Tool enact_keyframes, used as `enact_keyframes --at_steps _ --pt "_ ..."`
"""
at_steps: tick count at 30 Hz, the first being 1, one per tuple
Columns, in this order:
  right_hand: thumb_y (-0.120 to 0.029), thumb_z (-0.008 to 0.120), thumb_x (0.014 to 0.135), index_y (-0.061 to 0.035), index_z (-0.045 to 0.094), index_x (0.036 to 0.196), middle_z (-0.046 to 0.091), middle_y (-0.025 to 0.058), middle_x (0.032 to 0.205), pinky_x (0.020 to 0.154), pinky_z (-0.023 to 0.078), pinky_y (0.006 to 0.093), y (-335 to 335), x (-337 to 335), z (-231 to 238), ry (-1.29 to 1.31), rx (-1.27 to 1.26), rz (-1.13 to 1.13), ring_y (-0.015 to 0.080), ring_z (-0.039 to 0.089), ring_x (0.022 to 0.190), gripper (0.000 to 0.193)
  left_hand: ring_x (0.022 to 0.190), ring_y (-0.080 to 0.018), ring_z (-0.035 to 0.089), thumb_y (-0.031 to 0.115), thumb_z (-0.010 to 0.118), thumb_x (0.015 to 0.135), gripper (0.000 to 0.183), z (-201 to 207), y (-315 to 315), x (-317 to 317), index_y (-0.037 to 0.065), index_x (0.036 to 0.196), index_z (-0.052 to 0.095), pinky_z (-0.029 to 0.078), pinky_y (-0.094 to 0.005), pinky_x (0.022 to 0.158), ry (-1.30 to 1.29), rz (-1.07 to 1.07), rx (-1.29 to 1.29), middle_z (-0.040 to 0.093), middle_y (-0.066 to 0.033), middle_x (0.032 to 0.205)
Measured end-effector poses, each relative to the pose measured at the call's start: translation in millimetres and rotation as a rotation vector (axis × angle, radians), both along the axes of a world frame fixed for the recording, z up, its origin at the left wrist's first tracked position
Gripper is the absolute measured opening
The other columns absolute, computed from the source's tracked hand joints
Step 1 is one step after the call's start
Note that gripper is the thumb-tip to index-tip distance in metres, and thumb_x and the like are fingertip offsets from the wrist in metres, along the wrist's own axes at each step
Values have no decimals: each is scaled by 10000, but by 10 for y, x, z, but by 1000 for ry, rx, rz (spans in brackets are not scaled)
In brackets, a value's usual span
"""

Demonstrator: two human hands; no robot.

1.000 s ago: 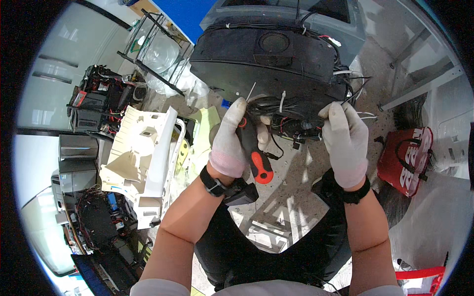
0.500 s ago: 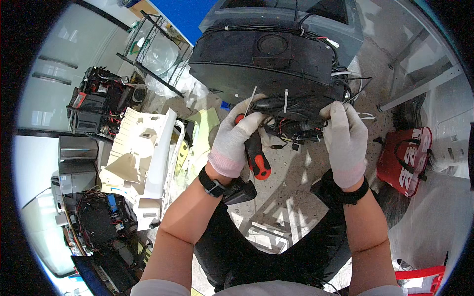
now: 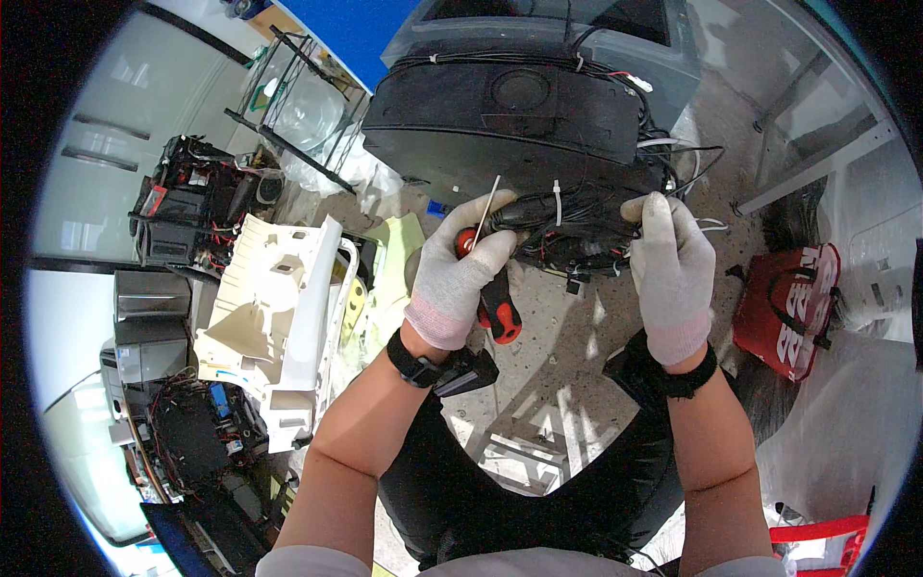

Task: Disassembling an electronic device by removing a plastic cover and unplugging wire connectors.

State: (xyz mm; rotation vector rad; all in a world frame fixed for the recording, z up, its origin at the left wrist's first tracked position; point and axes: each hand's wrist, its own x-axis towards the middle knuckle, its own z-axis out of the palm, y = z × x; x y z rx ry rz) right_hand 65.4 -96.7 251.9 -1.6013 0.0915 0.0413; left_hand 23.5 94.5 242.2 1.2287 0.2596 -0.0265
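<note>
My left hand (image 3: 461,264), in a white glove with a pink cuff, is closed around the left end of a black cable bundle (image 3: 548,213). The same hand also holds a tool with a red and black handle (image 3: 500,313), its working end hidden. A thin pale strip like a cable tie (image 3: 487,212) sticks up from these fingers. Another white cable tie (image 3: 557,202) wraps the bundle's middle. At the bundle's right end is my gloved right hand (image 3: 671,264), thumb and forefinger closed together; what they pinch cannot be made out. Behind the bundle stands a curved black plastic housing (image 3: 500,139).
Wires run along the housing's top and hang at its right. A cream plastic panel (image 3: 279,298) and a wire rack (image 3: 298,115) stand left. A red bag (image 3: 788,308) is on the right floor, beside a metal frame (image 3: 817,173). Blackish machine parts (image 3: 192,202) lie farther left.
The red and black handle has tilted slightly in my left hand, and its red end shows more. The right thumb and forefinger have shifted a little. The view has moved slightly.
</note>
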Motion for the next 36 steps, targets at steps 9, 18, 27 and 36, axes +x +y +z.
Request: enact_keyframes --at_steps 9,18,27,36 --pt "-283 463 940 -16 643 872 579 0 690 565 381 221 -12 -7 -3 1 -26 -4 59 459 592 329 793 -86 574 69 606 826 385 10 -20 8 14 1198 525 482 -203 680 52 19 52 614 -43 950" --pt "-276 471 937 -14 647 870 556 -6 659 553 375 221 -15 2 -32 -43 -30 -11 59 459 584 322 605 -127 563 191 600 833 383 -50 1 28 20 1161 501 472 -238 530 93 -6 45 594 -73 868" --pt "-206 461 949 -5 616 898 411 -84 576 445 262 167 -18 13 -33 -97 18 -25 -7 339 479 258 562 -143 537 386 614 832 359 -65 -25 40 48 918 527 452 -244 519 73 -21 -12 539 -44 709" --pt "-209 475 948 3 620 914 407 -89 582 452 258 166 -39 25 -60 -140 -9 7 -8 332 492 260 602 -103 535 319 527 900 310 -114 6 46 21 965 585 429 -226 546 52 -20 -95 565 -23 734"
